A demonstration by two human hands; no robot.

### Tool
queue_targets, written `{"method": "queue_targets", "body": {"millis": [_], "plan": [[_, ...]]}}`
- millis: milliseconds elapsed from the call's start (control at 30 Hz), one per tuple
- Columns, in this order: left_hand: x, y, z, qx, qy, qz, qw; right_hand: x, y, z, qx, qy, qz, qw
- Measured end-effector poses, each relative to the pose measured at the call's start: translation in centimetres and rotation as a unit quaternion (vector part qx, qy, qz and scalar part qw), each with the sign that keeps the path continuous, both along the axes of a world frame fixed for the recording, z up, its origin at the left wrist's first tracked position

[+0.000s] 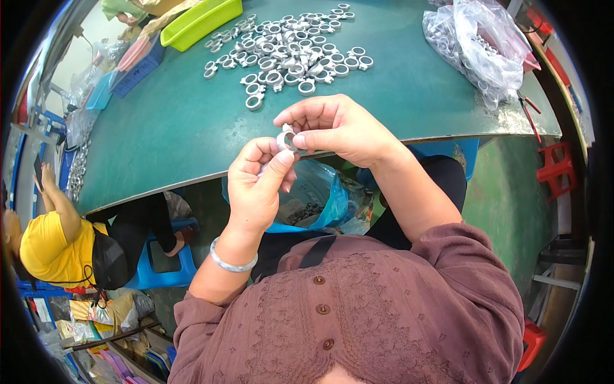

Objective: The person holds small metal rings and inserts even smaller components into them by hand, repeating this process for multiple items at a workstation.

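A small grey ring-shaped part point(282, 140) with a short lug on its rim is held between my two hands, just above the table's near edge. My left hand point(254, 182) pinches it from below and the left with thumb and fingers. On its other side, my right hand point(342, 128) grips it, the thumb pressed near the ring's opening. Beyond my hands, a loose pile of similar grey rings point(297, 54) spreads over the green table point(166, 141). Below the near edge hangs an open blue plastic bag point(340, 201) with small grey parts at its bottom.
A clear plastic bag of rings point(489, 54) stands at the table's far right, near red-handled pliers point(530, 118). A lime-green tray point(201, 24) and a blue basket point(136, 69) sit far left. A co-worker in yellow point(54, 246) sits at left; a red stool point(555, 168) stands right.
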State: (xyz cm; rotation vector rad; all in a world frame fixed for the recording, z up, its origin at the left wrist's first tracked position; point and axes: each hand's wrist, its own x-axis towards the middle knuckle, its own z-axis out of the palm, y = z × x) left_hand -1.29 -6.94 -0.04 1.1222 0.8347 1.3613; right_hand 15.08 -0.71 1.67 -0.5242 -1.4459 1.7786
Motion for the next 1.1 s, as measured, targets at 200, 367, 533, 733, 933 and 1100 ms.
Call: {"method": "queue_targets", "body": {"millis": [200,367,533,733,933,1100], "plan": [[-0.12,0.1,-0.26,-0.018,-0.046,-0.003,0.999,0.14,0.18,-0.26,0.011,0.024,0.031,0.999],[-0.21,0.14,-0.39,-0.053,-0.073,-0.005,0.996,0.34,0.05,-0.02,0.041,-0.006,-0.006,0.999],[-0.06,0.01,-0.36,-0.071,-0.082,-0.011,0.994,0.39,-0.03,0.22,0.037,-0.042,-0.025,0.998],[0.09,-0.1,-0.14,-0.088,-0.099,-0.024,0.991,0.43,0.05,0.03,0.037,-0.044,-0.033,0.998],[0.43,-0.32,0.18,-0.094,-0.104,-0.047,0.989,0.51,0.37,-0.19,-0.004,-0.023,-0.017,1.0],[0.59,-0.35,0.1,-0.096,-0.099,-0.058,0.989,0.72,0.65,-0.62,-0.034,-0.003,0.001,0.999]]}}
